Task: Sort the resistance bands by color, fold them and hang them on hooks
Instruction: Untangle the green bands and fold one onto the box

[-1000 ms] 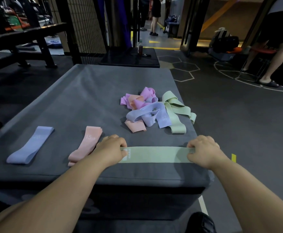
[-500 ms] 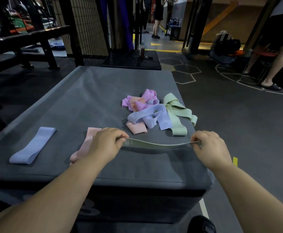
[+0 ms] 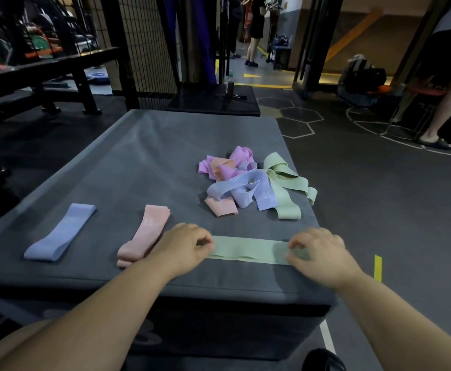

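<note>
A green resistance band [image 3: 248, 249] lies flat and crosswise near the front edge of a dark padded box [image 3: 144, 156]. My left hand [image 3: 185, 243] pinches its left end with curled fingers. My right hand [image 3: 316, 250] holds its right end, fingers curled on the band. A folded pink band [image 3: 145, 235] lies just left of my left hand, and a folded lavender band [image 3: 61, 232] lies further left. Behind, a tangled pile of bands [image 3: 253, 183] in purple, pink, lavender and green sits on the box.
The box's right edge drops to the dark gym floor [image 3: 379, 196], which has a yellow mark [image 3: 377, 267]. A low black platform [image 3: 213, 101] with a bottle stands behind. A bench [image 3: 44, 70] is at the back left. A person's legs [image 3: 444, 103] are at the far right.
The green band was lifted edge-on between my hands half a second ago; now it lies flat on the box again, and both hands have come down onto it, closer together.
</note>
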